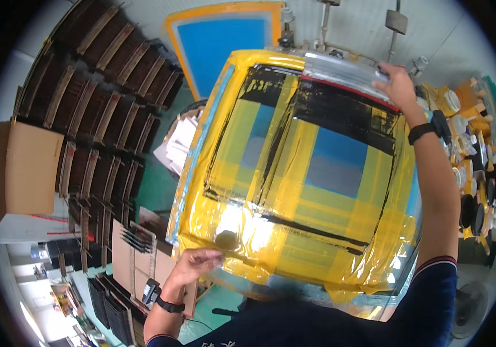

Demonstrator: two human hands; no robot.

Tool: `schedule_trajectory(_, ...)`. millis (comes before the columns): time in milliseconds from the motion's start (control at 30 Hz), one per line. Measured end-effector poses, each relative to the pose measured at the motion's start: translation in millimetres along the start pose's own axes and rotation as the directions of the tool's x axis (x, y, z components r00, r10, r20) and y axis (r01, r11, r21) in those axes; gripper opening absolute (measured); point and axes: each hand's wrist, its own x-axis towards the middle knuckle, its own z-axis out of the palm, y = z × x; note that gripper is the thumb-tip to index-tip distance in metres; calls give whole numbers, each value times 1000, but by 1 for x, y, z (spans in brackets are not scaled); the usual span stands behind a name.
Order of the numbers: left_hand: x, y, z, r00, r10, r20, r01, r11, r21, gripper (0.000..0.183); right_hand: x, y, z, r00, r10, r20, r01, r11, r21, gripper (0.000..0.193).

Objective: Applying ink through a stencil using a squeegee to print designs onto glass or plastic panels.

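White characters (pixel 229 343) stand on the dark shirt (pixel 317 324), partly cut off by the lower edge of the view and not readable in full. Nothing else here carries lettering or numbers clear enough to read.

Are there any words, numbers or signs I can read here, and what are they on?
Nothing I can quote.
Dark shirt: white characters, cut off by the lower edge.
Left wrist device: pale mark, too small to read.
Tubs at right: any labels are too small and blurred.
Squeegee, yellow-taped screen: no readable writing.
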Motion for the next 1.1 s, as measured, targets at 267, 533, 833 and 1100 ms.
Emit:
schedule_trajectory(267,-17,-114,4,952,-296,-72,168,706,-688,20,-167,-113,-74,966,-246,-87,259,941,216,42)
schedule_trajectory(533,-47,-100,1,989,-37,-140,-59,778,-626,20,-373,-204,-185,997,15,77,-27,987,155,52)
schedule_trajectory(833,59,-29,37,959,101,265,-134,985,109,26,-351,-239,-338,999,-41,-1,40,989,-141,97)
schedule_trajectory(1100,159,52,92,968,213,135,-222,973,62,39,-292,-186,-386,943,-211,-257,102,919,-382,65)
